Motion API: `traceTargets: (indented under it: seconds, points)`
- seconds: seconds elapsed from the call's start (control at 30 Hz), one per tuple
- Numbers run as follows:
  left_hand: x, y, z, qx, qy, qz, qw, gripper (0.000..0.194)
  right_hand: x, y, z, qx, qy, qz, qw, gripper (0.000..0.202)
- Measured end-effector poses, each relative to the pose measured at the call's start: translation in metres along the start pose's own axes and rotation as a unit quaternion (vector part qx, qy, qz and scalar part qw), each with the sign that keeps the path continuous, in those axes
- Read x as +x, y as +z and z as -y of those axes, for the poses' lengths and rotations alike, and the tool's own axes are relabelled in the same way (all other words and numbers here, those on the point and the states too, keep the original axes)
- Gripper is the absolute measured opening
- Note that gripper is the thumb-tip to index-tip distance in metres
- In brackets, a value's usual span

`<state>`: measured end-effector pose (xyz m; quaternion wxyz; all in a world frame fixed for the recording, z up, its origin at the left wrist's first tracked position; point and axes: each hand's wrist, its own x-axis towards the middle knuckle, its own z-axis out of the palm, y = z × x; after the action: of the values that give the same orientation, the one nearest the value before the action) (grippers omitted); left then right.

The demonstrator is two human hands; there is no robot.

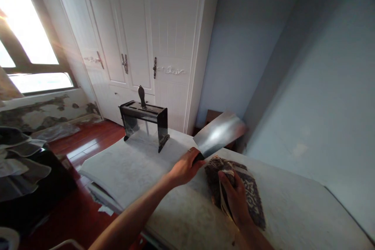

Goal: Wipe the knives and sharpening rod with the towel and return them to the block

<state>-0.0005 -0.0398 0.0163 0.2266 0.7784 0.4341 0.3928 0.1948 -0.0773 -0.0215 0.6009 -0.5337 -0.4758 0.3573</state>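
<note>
My left hand is closed round the black handle of a cleaver. Its broad, shiny blade is raised above the table, pointing up and to the right. A dark brown patterned cloth lies near the right side of the table. My right hand grips a bunched part of this cloth, thumb and fingers pressed together. Whether anything else is inside that grip is hidden. Beyond my left hand stands a black knife rack with a clear front panel, and one black-handled tool sticks up from its top.
The pale marbled table reaches the grey-blue wall on the right. A white wardrobe stands behind it. Left are a bright window, a red wooden floor and a dark piece of furniture with grey cloth on it.
</note>
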Motion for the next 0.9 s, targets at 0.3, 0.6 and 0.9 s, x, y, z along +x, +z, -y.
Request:
traceTargets:
  seconds: [0.3,0.6,0.9]
  points:
    - [-0.010,0.014,-0.006,0.126,0.000,0.080,0.989,0.023,0.012,-0.006,-0.006,0.168,0.070,-0.023,0.983,0.044]
    - [-0.011,0.032,-0.016,0.146,-0.007,0.143,0.979,0.025,0.021,-0.005,-0.002,0.258,0.113,-0.038,0.959,0.037]
    - [-0.014,0.036,-0.027,0.081,-0.002,0.115,0.990,0.031,0.021,-0.008,0.005,0.281,0.163,-0.050,0.944,0.031]
